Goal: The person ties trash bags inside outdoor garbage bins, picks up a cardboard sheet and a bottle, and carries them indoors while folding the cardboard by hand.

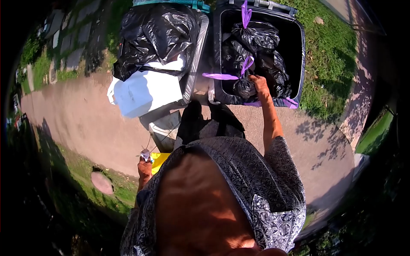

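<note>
My right hand (259,84) is closed on the gathered neck of a small black garbage bag (244,88) with purple drawstrings (221,77). That bag lies at the near side of the open dark bin (302,55), against more black garbage bags (258,36). Low at the left, my left hand (144,167) is closed around a small crumpled pale wrapper (145,154). Beside it show a bright yellow piece (159,161) and a whitish bag or box (164,131) with thin dark cords. How these connect to the hand I cannot tell.
Left of the dark bin, a second bin (199,59) is heaped with a black garbage bag (160,34) and a white bag (147,91) hanging over its near edge. Paved path (77,115) lies underfoot, with grass (326,55) to the right.
</note>
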Demonstrator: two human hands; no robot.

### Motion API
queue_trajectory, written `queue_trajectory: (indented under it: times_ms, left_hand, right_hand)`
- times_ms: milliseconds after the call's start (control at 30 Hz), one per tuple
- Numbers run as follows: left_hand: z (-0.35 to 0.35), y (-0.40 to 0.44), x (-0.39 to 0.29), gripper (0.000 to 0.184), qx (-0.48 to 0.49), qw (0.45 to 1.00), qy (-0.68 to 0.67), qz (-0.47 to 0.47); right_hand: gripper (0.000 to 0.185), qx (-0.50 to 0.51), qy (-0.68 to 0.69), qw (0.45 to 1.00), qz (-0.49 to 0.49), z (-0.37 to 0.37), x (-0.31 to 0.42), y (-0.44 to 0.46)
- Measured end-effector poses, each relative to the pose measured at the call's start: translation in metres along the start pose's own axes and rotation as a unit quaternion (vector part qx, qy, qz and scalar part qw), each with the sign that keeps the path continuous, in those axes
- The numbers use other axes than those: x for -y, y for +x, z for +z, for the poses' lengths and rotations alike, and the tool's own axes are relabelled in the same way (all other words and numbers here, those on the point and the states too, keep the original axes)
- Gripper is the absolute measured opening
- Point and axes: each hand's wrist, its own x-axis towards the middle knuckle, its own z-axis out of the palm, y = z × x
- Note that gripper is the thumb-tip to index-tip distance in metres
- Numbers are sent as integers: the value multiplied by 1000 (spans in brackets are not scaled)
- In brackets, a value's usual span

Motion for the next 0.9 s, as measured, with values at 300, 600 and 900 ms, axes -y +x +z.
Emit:
queue_trajectory:
  times_ms: [300, 600, 900]
  left_hand:
    - [21, -6, 30, 31, 17, 993, 112, -12]
    - [98, -18, 94, 29, 58, 997, -22, -48]
    - [158, 47, 81, 62, 123, 956, 153, -216]
  right_hand:
    - [34, 28, -136, 983, -117, -10, -45, 7]
    - [26, 76, -187, 962, -182, -4, -24, -5]
    - [31, -9, -593, 701, -397, -10, -50, 8]
